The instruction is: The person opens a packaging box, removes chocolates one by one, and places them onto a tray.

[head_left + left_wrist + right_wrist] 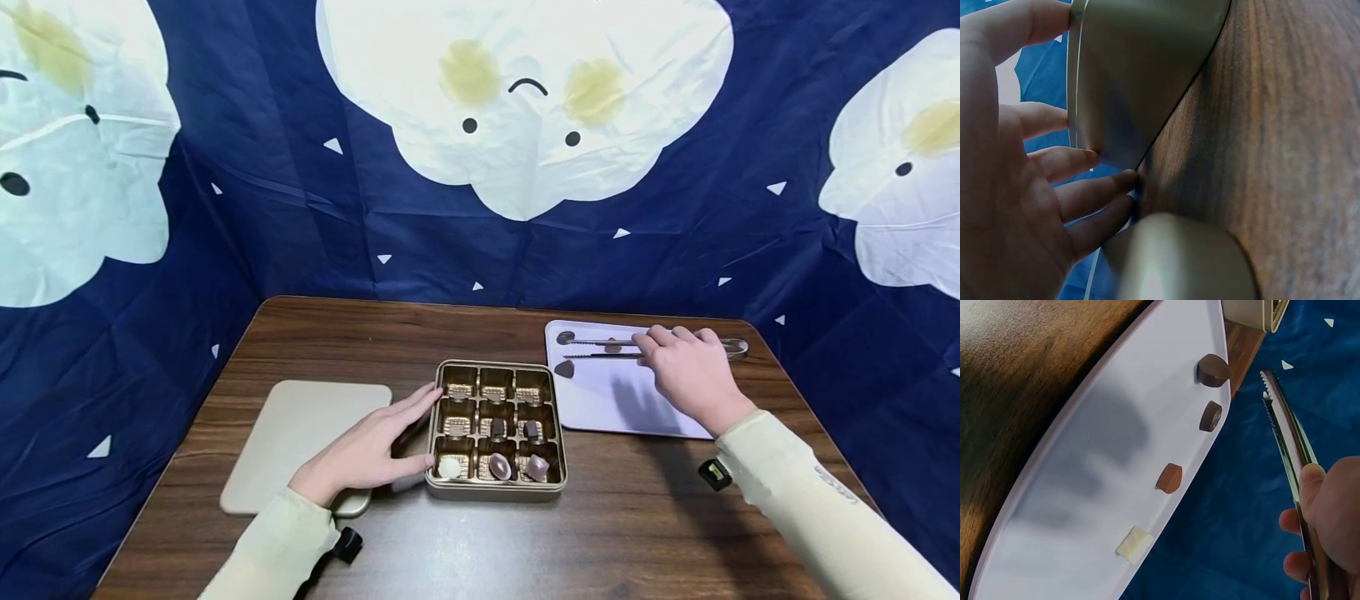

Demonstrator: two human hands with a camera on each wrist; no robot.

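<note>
A gold tin (495, 493) with a divided insert holds chocolates in some compartments: a white one (450, 467), a glossy mauve oval (500, 467) and a pinkish one (537, 467) along the front row. Two dark ones sit in the middle row. My left hand (367, 450) touches the tin's left side, thumb and fingers spread and extended. Metal tongs (1288, 434) are gripped in my right hand (686, 375), above the white tray (592, 408). Their toothed tips stand slightly apart, with nothing visible between them.
Several chocolates lie along the tray's far side, among them a dark round one (1213, 370), a reddish-brown one (1169, 478) and a cream square (1135, 544). A beige lid (300, 442) lies on the wooden table (622, 533), partly under my left wrist. Blue cloth (300, 217) hangs behind.
</note>
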